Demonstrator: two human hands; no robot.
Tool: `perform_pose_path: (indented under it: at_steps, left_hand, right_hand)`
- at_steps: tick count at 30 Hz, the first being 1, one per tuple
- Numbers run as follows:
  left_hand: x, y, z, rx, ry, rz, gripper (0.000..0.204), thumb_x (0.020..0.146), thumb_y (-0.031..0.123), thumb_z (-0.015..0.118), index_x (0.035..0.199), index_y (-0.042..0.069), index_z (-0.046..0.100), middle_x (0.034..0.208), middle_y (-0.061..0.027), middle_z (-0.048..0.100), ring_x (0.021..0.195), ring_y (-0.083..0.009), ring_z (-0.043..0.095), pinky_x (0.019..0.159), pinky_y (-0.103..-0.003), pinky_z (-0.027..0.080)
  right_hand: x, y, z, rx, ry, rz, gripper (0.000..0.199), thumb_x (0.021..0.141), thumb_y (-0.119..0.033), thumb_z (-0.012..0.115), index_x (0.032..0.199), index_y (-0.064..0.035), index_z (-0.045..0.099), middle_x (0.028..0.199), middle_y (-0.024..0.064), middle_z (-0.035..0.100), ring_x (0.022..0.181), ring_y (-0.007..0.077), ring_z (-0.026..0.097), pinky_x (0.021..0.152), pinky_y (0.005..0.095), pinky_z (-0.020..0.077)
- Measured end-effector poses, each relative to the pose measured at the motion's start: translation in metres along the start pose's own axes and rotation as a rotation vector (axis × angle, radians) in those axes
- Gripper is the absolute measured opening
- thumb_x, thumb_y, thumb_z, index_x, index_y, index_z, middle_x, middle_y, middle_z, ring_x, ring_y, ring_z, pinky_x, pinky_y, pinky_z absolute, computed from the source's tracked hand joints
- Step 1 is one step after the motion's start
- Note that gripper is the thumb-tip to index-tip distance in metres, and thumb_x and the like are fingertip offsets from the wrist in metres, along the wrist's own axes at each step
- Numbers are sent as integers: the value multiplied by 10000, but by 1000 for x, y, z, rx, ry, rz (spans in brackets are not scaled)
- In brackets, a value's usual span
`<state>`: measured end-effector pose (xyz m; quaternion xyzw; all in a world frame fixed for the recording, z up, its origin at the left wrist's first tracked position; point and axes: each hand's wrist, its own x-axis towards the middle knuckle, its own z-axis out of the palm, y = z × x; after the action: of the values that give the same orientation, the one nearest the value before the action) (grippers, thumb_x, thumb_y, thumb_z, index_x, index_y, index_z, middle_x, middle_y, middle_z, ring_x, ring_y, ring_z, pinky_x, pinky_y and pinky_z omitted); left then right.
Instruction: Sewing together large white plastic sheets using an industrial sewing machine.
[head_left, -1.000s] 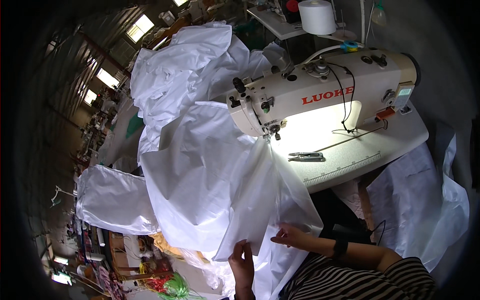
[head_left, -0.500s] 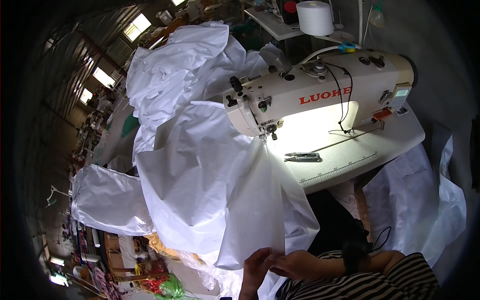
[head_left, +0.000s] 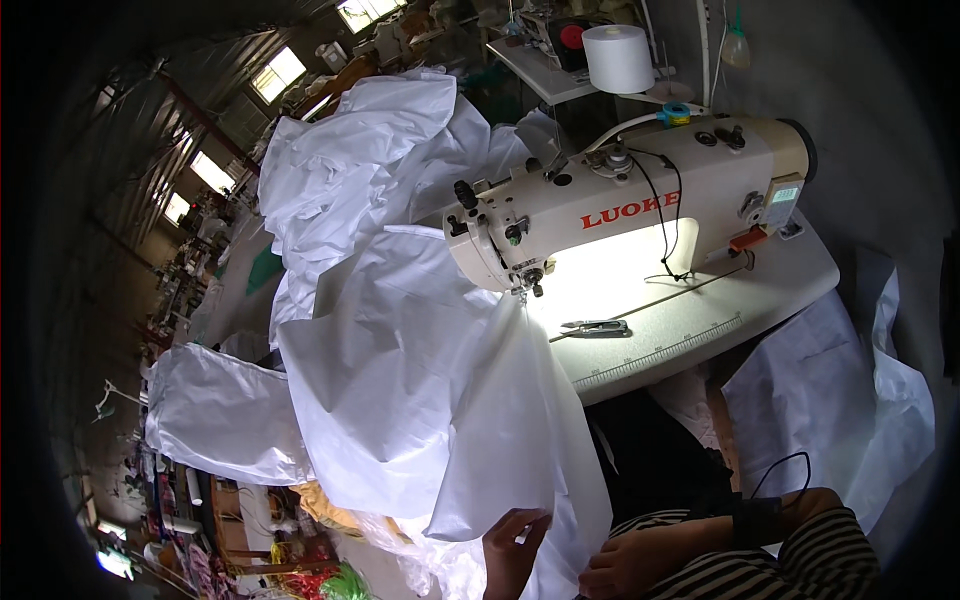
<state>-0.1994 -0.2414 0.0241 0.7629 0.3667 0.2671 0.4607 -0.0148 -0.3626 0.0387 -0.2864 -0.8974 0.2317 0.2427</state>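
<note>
A large sheet of white fabric runs from under the needle of a sewing machine down toward me. My left hand pinches its near edge between thumb and fingertips. Close by on the right, my right hand has its fingers curled beside the fabric's lower edge, in front of my striped clothing. Whether anything is between those fingers I cannot make out. Small thread snips lie on the lit machine bed, beside a printed ruler scale.
More white fabric is heaped behind the machine, and another piece hangs at the right. A white thread cone stands at the back. Green and red strands lie low at the left.
My hands have come apart: the right moved right and down from the left, which stays at the fabric edge. The fabric's right side has shifted inward. The whole view has tilted slightly.
</note>
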Motion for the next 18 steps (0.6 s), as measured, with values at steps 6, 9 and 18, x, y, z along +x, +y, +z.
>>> perform_pose_path:
  at_steps: [6,9,18]
  left_hand:
    - [4,-10,10,0,-249,-85,189,832,-59,693,998,29,666,865,-59,693,777,-154,655,744,-263,523]
    - [3,-20,10,42,-162,-35,147,857,-54,645,990,4,666,863,-80,677,744,-156,628,641,-261,502]
    - [3,5,15,41,3,23,48,926,-10,564,944,9,604,830,-106,604,742,-214,600,669,-289,494]
  right_hand:
    - [22,-7,-12,-202,97,-31,170,880,-178,543,937,-33,610,915,55,568,847,188,586,739,308,490]
    - [31,-1,-2,-205,115,-39,179,870,-180,549,940,-26,608,878,62,554,815,202,579,730,316,487]
    - [30,101,50,1113,795,447,283,987,-185,530,1217,-22,530,1168,119,606,1066,196,604,869,319,519]
